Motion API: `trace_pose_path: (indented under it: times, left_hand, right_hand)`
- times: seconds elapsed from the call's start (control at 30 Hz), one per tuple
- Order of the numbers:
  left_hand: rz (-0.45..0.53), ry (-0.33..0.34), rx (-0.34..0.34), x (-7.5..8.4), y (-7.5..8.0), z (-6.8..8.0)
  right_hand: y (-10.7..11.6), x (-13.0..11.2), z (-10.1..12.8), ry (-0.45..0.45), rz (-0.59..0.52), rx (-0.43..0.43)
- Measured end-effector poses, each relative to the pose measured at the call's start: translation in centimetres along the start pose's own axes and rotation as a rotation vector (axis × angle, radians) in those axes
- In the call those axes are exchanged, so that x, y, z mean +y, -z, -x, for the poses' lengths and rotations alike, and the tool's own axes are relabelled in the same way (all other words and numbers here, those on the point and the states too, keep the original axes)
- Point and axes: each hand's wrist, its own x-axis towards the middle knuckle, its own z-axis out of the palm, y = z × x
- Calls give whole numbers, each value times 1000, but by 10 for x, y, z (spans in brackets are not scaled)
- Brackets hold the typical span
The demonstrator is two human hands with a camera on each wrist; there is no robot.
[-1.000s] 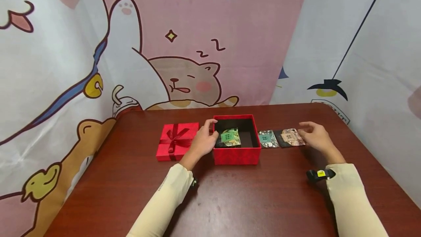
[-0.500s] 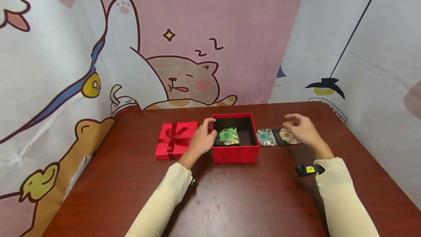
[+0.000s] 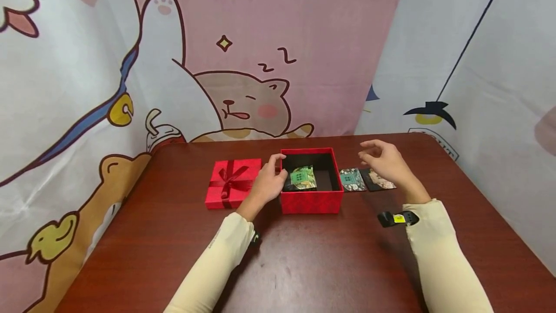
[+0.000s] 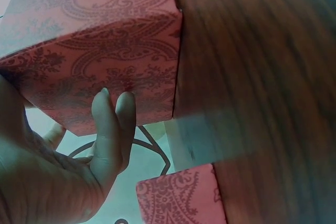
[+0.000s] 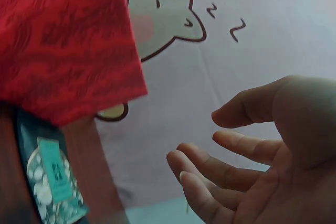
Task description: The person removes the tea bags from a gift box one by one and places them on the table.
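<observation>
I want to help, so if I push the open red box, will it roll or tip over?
The red box probably won't roll, because its sides are flat. It likely won't tip easily, since it sits flat on the table. It may slide lightly: only a small green-labelled packet shows inside.

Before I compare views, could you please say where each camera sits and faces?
Head: head-worn, facing forward and down at the table; left hand and right hand show.
Left wrist: on that wrist, facing the red box; left hand shows.
Right wrist: likewise, facing the patterned cloth; right hand shows.
All share the red box.
</observation>
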Motion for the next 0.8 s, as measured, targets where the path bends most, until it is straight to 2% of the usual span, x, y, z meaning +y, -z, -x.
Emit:
trace_pose_path:
  times: [0.17,0.37,0.57,0.8]
  left_hand:
    - [4,-13,4,0,0,-2]
    - [2,-8,6,-1,-1,-2]
    - [-8,-14,10,0,0,-4]
    - [-9,-9,4,-1,-1,-2]
  right_hand:
    - [-8,-15,-3,-4,-32,-20]
    - [-22,-30,-9,28,12,-21]
    - [-41,-42,-15,67,11,-28]
    - [-68,-52,-21,30,0,-118]
